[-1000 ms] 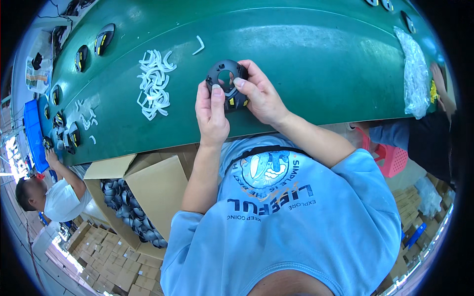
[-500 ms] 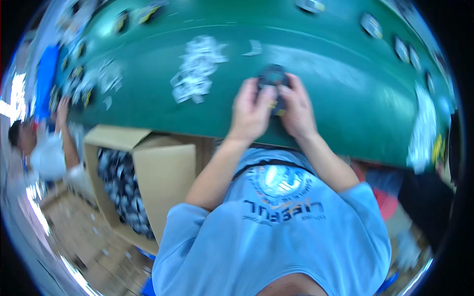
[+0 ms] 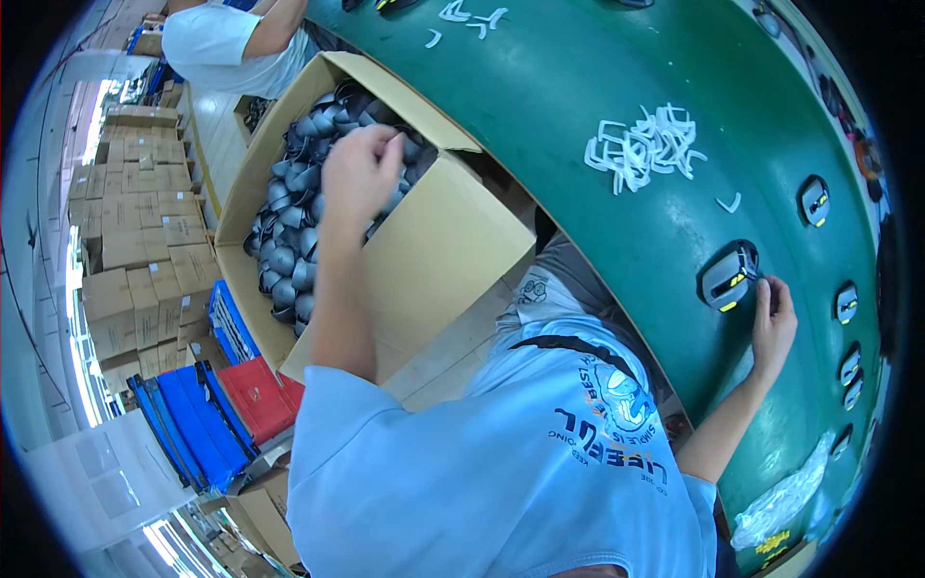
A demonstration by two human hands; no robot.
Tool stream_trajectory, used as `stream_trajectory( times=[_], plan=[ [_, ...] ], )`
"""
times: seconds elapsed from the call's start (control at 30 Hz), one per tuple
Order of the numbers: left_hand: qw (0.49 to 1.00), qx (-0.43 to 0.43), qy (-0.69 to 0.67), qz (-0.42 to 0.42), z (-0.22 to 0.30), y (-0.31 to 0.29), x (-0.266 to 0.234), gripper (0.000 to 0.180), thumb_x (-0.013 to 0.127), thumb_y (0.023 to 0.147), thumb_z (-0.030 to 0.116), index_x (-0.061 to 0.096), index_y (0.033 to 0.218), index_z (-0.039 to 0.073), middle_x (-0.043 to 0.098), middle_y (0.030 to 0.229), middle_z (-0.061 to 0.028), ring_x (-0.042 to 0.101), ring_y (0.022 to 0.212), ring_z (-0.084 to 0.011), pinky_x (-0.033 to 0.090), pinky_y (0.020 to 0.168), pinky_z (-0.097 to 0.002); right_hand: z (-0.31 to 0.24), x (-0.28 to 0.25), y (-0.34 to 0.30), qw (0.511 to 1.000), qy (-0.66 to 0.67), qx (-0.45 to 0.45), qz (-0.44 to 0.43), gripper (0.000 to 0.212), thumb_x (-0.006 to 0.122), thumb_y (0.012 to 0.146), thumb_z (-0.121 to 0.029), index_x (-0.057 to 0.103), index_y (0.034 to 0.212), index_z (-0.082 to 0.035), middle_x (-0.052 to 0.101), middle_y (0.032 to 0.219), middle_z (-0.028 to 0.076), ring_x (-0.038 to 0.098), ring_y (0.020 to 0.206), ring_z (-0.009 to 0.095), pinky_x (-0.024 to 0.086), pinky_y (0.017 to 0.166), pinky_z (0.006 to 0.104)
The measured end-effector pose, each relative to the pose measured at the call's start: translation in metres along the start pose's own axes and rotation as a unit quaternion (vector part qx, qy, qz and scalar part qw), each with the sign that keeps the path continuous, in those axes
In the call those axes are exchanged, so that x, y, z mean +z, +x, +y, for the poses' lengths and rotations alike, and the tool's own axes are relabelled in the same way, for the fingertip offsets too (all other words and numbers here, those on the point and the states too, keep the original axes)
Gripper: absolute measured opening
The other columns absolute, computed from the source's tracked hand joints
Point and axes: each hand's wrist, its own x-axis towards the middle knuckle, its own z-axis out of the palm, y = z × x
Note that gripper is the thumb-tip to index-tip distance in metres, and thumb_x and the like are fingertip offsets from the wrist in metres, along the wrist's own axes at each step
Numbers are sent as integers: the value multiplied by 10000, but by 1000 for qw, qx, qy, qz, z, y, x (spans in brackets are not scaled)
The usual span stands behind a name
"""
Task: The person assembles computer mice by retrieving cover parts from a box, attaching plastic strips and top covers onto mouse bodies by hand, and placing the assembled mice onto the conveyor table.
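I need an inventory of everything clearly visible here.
Smooth tabletop: one, green, right half
Rounded plastic devices: at least six, black, grey and yellow, on tabletop
Thin bent strips: many, white, on tabletop
Crumpled plastic bag: one, clear, lower right
Open cardboard box: one, brown, upper left
Curved shells: many, dark grey, inside box
Stacked cartons: many, brown, far left
Boxy containers: several, blue and red, lower left
Co-worker: one, white shirt, upper left
T-shirt: one, light blue, lower centre
Left hand: one, bare, over shells
Right hand: one, bare, at device edge
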Motion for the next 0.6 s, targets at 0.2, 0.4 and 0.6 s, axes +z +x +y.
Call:
stream_trajectory(
  times=[0.2,0.4,0.6],
  plan=[
    [966,43,229,-113,-139,-5,19,359,730,848,274,740,1167,110,714,1109,-162,654,1004,-400,514,983,-450,5,-14,2,995,92,-33,-4,242,647,1017,-199,672,1143,7,671,953,40,580,842,93,470,755,253],
    [996,-68,54,-18,-132,3,2,289,574,1011,290,731,984,48,734,915,-121,685,821,-319,520,737,-402,-4,-25,-13,984,118,-125,56,160,657,998,-116,676,1067,27,661,907,37,562,794,91,453,719,241],
    [884,-58,-441,-145,10,-7,-14,285,510,1082,252,642,934,48,544,769,51,496,730,-47,413,692,-221,-33,-14,-38,961,248,-122,32,76,619,951,-10,674,963,40,670,880,81,606,795,147,467,726,271]
  ],
)
